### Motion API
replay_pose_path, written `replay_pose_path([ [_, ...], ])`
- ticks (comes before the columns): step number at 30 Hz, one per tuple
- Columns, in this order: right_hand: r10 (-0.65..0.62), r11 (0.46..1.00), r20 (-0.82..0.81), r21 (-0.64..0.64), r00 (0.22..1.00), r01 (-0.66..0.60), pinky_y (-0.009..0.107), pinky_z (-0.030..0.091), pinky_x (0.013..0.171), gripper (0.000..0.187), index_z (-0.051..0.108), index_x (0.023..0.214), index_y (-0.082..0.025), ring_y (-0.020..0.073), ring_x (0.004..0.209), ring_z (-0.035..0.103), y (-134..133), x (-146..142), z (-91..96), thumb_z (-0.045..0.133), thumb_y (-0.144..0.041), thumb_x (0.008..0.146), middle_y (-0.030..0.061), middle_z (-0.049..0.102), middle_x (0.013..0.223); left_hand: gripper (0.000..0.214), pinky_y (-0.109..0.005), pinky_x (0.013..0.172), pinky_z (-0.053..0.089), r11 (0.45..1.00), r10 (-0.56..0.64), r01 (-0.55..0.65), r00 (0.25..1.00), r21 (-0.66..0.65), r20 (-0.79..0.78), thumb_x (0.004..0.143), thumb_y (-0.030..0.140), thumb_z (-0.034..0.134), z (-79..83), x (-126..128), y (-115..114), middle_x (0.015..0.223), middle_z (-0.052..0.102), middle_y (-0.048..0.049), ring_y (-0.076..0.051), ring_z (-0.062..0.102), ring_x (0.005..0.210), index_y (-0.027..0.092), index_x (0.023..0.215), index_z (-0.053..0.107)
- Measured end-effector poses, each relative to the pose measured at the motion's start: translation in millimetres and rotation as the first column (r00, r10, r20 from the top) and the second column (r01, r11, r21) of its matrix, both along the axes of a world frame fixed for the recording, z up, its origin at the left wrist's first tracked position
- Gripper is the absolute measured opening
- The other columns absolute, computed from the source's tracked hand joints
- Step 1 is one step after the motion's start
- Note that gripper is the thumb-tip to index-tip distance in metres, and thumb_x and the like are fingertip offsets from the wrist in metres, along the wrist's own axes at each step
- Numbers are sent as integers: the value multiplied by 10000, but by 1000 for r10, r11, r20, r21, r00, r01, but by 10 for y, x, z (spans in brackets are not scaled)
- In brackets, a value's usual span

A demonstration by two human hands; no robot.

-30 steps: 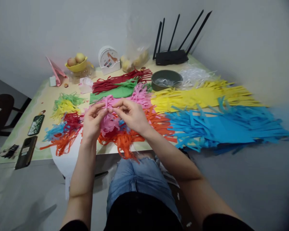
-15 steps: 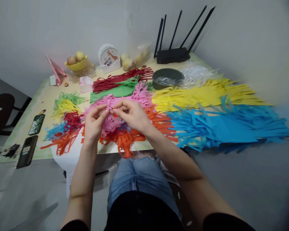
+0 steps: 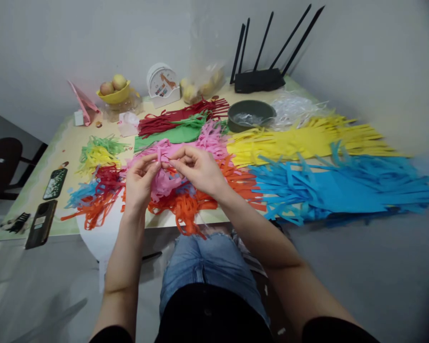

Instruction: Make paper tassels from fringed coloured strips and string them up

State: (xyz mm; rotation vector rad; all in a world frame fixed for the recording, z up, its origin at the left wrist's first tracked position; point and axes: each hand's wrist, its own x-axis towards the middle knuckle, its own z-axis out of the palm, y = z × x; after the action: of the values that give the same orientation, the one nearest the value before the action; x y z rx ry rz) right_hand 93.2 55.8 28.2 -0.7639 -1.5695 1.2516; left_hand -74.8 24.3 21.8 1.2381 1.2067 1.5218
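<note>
My left hand (image 3: 142, 178) pinches a pink fringed strip (image 3: 160, 185) over the middle of the table. Close on its right, my right hand (image 3: 197, 170) has thumb and forefinger closed on the same pink strip. Between the fingertips the exact fold is too small to make out. Loose pink fringe hangs below both hands. Beneath it lies orange fringe (image 3: 186, 212), some of it drooping over the table's front edge. Behind the hands are a green fringed sheet (image 3: 171, 137) and a dark red fringed sheet (image 3: 177, 116).
Yellow (image 3: 289, 144) and blue fringed sheets (image 3: 343, 188) cover the right side. A green bowl (image 3: 250, 125), white strips (image 3: 298, 110) and a black router (image 3: 259, 81) stand behind. Leftward are small fringe bundles (image 3: 100, 159), two phones (image 3: 41, 223) and a fruit bowl (image 3: 118, 96).
My right hand has shifted slightly right, away from the left, with a little pink strip now showing between the fingers. The view has tilted slightly.
</note>
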Motion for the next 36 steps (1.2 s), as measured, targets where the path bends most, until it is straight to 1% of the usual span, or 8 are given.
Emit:
replay_pose_path([
  [9, 7, 1000, 47, -10, 999, -6, 202, 334, 507, 219, 642, 833, -153, 70, 507, 457, -19, 14, 21, 674, -369, 833, -40, 588, 584, 393, -337, 820, 579, 1000, 13, -13, 1000, 12, 3, 688, 436, 871, -50, -23, 17, 801, 771, -36, -221, 756, 826, 212, 980, 734],
  [13, 1, 1000, 44, -24, 999, 1, 205, 394, 538, 172, 629, 854, -160, 85, 553, 546, -14, 1, 28, 651, -329, 832, -15, 660, 659, 389, -342, 827, 582, 1000, 18, -18, 999, 22, -28, 682, 458, 874, -49, -7, 14, 813, 777, -37, -211, 748, 796, 217, 964, 756],
  [20, 179, 974, -30, -134, 983, -181, 209, 406, 484, 356, 622, 1035, -172, 96, 488, 518, 110, 38, -71, 673, -444, 812, -58, 589, 598, 180, -316, 791, 560, 997, 2, 23, 946, 74, -323, 769, 363, 815, 20, 58, -90, 833, 784, -49, -191, 718, 760, 202, 846, 793],
  [22, 193, 978, 51, -96, 980, -187, 211, 381, 488, 284, 646, 892, -162, 95, 515, 508, 150, 64, -121, 682, -430, 805, -29, 599, 627, 115, -316, 771, 556, 998, 17, 13, 907, 69, -420, 777, 315, 795, -12, 58, -102, 808, 782, -39, -190, 708, 736, 210, 824, 792],
  [26, 9, 995, 174, 95, 985, -26, 220, 360, 541, 165, 662, 773, -162, 94, 604, 494, 173, 22, -230, 687, -324, 792, 12, 626, 759, 86, -318, 765, 554, 999, 30, -8, 864, 46, -502, 793, 286, 755, -117, 49, -61, 831, 785, -43, -195, 710, 745, 206, 816, 775],
  [30, -86, 993, -125, -89, 988, 75, 212, 294, 441, 300, 564, 858, -205, 55, 482, 380, 215, -77, -307, 688, -473, 801, -25, 570, 763, 117, -327, 779, 541, 999, -22, 37, 771, 10, -636, 847, 299, 697, -240, 49, -18, 880, 785, -67, -206, 707, 775, 206, 868, 765],
  [34, -280, 954, -451, -232, 847, 192, 189, 224, 378, 397, 438, 924, -261, 39, 422, 322, 383, 9, -307, 693, -539, 799, -73, 525, 725, 90, -321, 759, 532, 962, -262, 230, 600, -150, -756, 816, 268, 699, -304, -142, 74, 812, 770, -64, -211, 688, 725, 221, 818, 776],
  [36, -312, 943, -503, -266, 806, 199, 176, 237, 377, 427, 420, 926, -270, 42, 425, 342, 452, 90, -304, 732, -518, 773, -89, 507, 684, 118, -313, 781, 541, 959, -273, 222, 577, -174, -770, 804, 322, 714, -257, -427, 221, 854, 776, -62, -219, 700, 776, 232, 825, 787],
])
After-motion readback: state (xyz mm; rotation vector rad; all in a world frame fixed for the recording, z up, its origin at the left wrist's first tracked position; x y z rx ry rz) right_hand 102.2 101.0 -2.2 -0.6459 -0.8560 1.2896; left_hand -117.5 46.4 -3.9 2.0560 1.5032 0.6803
